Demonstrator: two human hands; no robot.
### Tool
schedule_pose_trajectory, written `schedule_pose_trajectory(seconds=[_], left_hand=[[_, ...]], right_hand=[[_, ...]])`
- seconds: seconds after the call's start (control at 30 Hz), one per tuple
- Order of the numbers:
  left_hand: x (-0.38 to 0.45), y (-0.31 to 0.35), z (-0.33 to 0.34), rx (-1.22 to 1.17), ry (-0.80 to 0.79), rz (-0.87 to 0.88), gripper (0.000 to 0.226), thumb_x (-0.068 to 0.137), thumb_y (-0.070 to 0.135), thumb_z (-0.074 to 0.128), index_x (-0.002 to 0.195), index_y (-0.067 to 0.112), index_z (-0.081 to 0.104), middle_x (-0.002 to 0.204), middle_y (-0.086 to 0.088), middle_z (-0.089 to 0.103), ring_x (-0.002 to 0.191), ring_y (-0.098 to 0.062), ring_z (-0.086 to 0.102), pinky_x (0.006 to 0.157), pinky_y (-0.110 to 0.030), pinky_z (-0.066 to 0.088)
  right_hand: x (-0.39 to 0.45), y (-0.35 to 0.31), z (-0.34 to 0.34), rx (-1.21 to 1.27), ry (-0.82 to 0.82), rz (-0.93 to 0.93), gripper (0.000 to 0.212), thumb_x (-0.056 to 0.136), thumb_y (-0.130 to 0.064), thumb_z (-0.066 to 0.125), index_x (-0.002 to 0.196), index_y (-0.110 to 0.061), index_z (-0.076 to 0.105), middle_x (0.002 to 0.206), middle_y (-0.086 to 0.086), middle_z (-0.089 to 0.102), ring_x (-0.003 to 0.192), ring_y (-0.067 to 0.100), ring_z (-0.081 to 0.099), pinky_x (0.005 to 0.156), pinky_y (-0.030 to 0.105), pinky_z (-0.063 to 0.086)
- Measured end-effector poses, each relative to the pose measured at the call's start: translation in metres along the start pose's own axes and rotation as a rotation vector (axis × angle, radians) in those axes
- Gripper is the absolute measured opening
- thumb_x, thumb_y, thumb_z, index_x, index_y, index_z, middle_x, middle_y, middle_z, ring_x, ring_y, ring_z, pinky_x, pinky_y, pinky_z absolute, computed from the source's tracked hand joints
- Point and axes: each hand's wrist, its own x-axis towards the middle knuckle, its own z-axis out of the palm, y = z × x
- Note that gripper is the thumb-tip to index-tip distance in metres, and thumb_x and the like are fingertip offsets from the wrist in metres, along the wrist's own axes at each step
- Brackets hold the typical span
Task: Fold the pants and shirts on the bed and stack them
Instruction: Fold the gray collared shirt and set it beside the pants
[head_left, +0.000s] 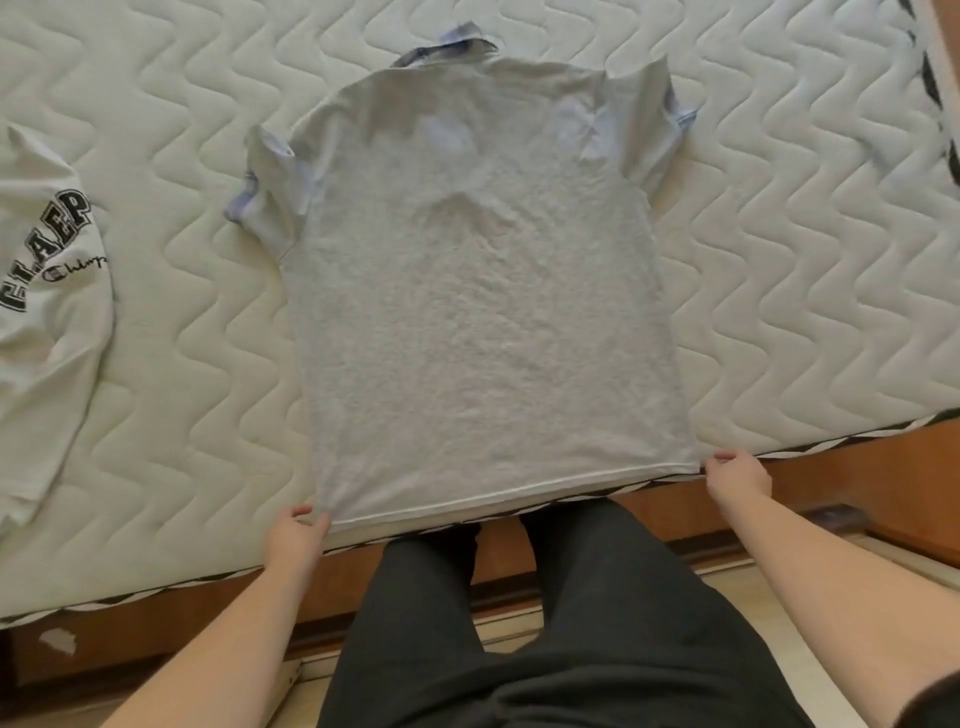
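- Quilted white mattress (208, 364) on a wooden bed frame (831, 488) is being used as the folding surface, and it is being viewed from above by someone standing at its near edge.
- One grey polo shirt (483, 291) is being laid out flat, back side up, in the middle of the mattress, with its collar pointing away and its hem lying right at the near edge.
- Both short sleeves are being left spread outward, with pale blue trim showing at the cuffs and collar; no fold is being shown anywhere on this shirt.
- The hem's left corner is being pinched between thumb and fingers of the left hand (293, 535).
- The hem's right corner is being gripped in the same way by the right hand (737, 478), so the hem is being held taut between the two.
- A white printed shirt (47, 312) is being left loose and rumpled at the left edge of view, well apart from the grey one and partly cut off.
- Judging by this layout, the task is being caught early: the grey shirt is only being flattened, its sleeve and body folds are being left to do, and the white one is untouched.
- No stack and no pants are being shown in view.
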Motion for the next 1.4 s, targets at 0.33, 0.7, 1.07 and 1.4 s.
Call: schedule_pose_trajectory(seconds=[0.33,0.7,1.07,1.4], left_hand=[[-0.007,0.174,0.03,0.002,-0.064,0.414,0.02,0.091,0.018,0.064,0.109,0.01,0.065,0.09,-0.005,0.063,0.079,-0.022,0.06,0.066,-0.031,0.045],[-0.022,0.417,0.088,0.33,-0.079,1.059,0.042,0.098,0.025,0.054,0.139,0.017,0.051,0.143,-0.003,0.051,0.132,-0.023,0.045,0.108,-0.033,0.033],[0.004,0.579,0.168,0.689,0.063,1.32,0.062,0.103,0.045,0.031,0.158,0.026,0.01,0.166,0.005,0.003,0.152,-0.014,-0.002,0.122,-0.038,-0.003],[0.032,0.59,0.206,0.622,0.267,1.431,0.068,0.098,0.049,0.021,0.158,0.02,0.007,0.166,0.002,0.005,0.15,-0.006,-0.004,0.123,-0.034,-0.002]], right_hand=[[0.013,-0.111,-0.001,0.317,-0.062,-0.255,0.031,0.094,-0.022,0.059,0.123,-0.01,0.059,0.114,0.012,0.066,0.092,0.025,0.06,0.079,0.033,0.046],[0.081,-0.25,-0.019,0.66,-0.128,-0.342,0.048,0.093,-0.026,0.064,0.136,-0.012,0.047,0.118,0.003,0.063,0.111,0.024,0.061,0.103,0.044,0.045],[0.165,-0.381,-0.05,0.949,-0.218,-0.313,0.072,0.088,-0.025,0.071,0.147,-0.009,0.033,0.138,0.006,0.056,0.12,0.02,0.058,0.107,0.043,0.044],[0.185,-0.391,-0.051,0.886,-0.022,-0.277,0.013,0.082,-0.026,0.074,0.086,-0.018,0.066,0.084,0.0,0.069,0.079,0.018,0.065,0.075,0.033,0.055]])
